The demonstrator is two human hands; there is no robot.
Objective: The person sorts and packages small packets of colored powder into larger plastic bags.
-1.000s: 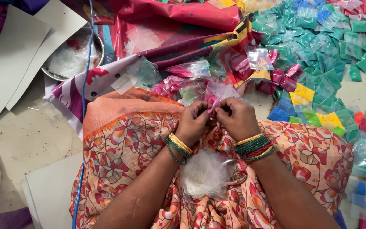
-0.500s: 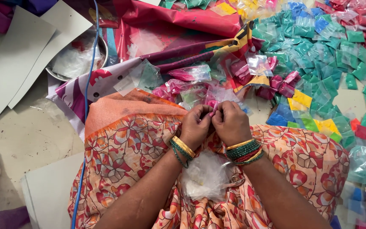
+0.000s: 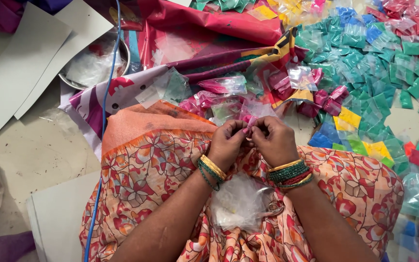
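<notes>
My left hand (image 3: 227, 143) and my right hand (image 3: 273, 140) meet over my lap, fingertips pinched together on a small clear packet with pink powder (image 3: 249, 122). Both wrists wear green and gold bangles. Below the hands a crumpled clear plastic bag (image 3: 238, 201) lies on my orange patterned cloth (image 3: 146, 165). A pile of small pink packets (image 3: 219, 104) lies just beyond my fingers.
Several green, blue, yellow and red powder packets (image 3: 379, 63) cover the floor at right. A metal bowl with plastic (image 3: 93, 63) sits at upper left beside grey card sheets (image 3: 20, 73). A blue cord (image 3: 104, 126) runs down the left. Another card sheet (image 3: 54, 218) lies at lower left.
Both hands stay pinched on the small packet; the fingers shift slightly. The view has drifted a little, nothing else moved.
</notes>
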